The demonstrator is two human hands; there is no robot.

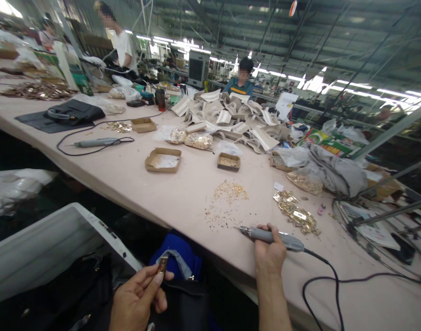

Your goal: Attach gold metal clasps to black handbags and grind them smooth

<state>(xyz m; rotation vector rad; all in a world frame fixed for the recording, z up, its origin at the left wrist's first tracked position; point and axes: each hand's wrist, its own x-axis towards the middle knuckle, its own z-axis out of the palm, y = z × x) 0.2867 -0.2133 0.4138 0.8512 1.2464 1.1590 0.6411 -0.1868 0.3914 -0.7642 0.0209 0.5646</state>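
Left hand (pixel 137 294) pinches a metal piece (pixel 163 265); right hand (pixel 271 250) grips a corded screwdriver (pixel 263 235).

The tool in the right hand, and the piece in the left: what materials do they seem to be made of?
The tool in the right hand: gray, fairly smooth body, probably plastic or painted metal; the front end shines silvery, so likely metal.
The piece in the left hand: gold-toned, shiny, apparently metal, judging by its bright glints; solid or plated, I cannot tell.
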